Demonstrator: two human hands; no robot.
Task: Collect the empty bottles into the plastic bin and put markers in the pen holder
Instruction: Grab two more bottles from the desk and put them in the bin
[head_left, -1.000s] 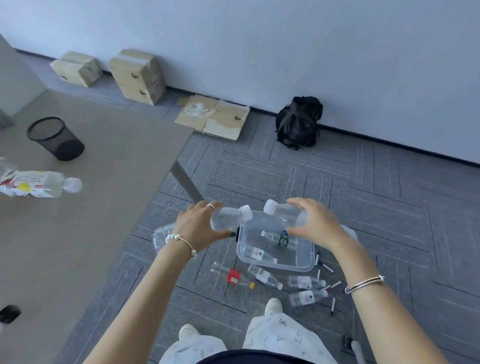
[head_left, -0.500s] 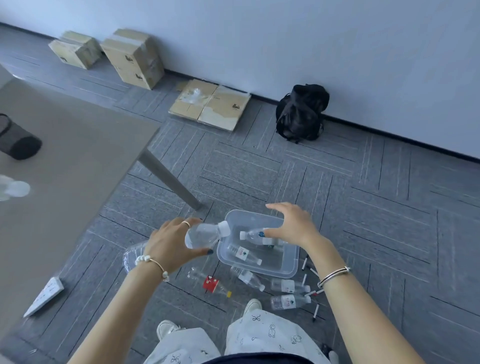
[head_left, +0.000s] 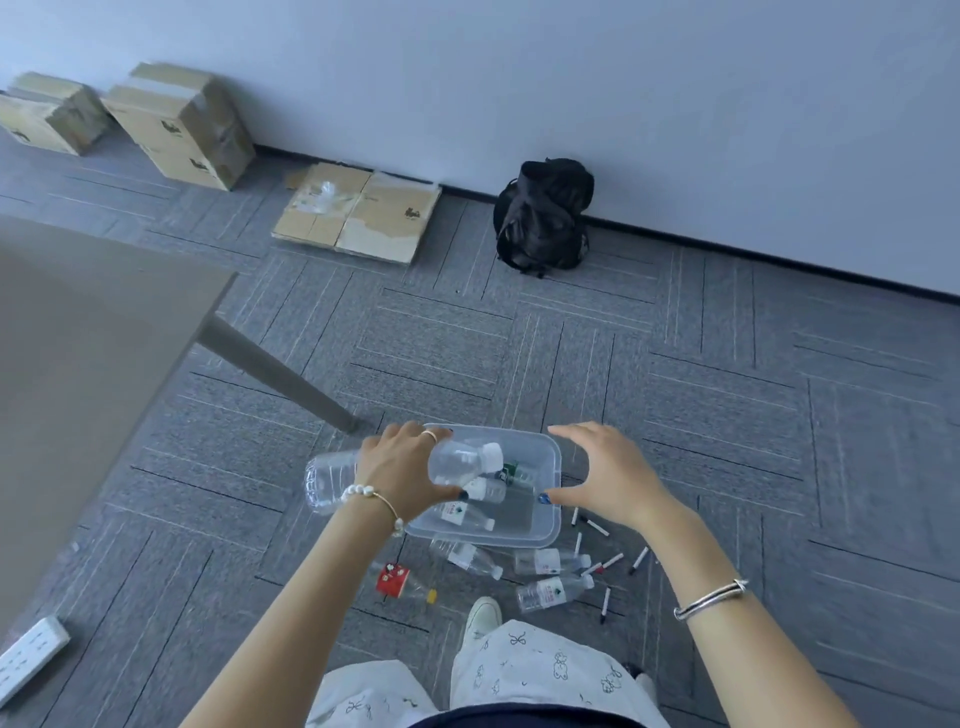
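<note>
My left hand (head_left: 402, 465) grips a clear empty bottle (head_left: 457, 461) sideways, its white cap over the clear plastic bin (head_left: 548, 530) on the carpet. Inside the bin lie a few bottles, one with a white label (head_left: 462, 514). My right hand (head_left: 605, 475) hovers over the bin's right rim, fingers spread, holding nothing. On the floor in front of the bin lie more bottles: one with a red label (head_left: 397, 579) and clear ones (head_left: 470, 558) (head_left: 550, 592). Several markers (head_left: 605, 564) are scattered to the bin's right. No pen holder is in view.
A grey table (head_left: 88, 374) with a slanted leg (head_left: 275, 376) fills the left. A white power strip (head_left: 28, 657) lies at lower left. Cardboard boxes (head_left: 176, 124), flattened cardboard (head_left: 358, 210) and a black backpack (head_left: 543, 215) line the wall. My shoe (head_left: 483, 613) stands near the bottles.
My right hand has let its bottle drop into the bin and now opens above the rim. My left hand has brought its bottle over the bin. The view has turned rightward off the table.
</note>
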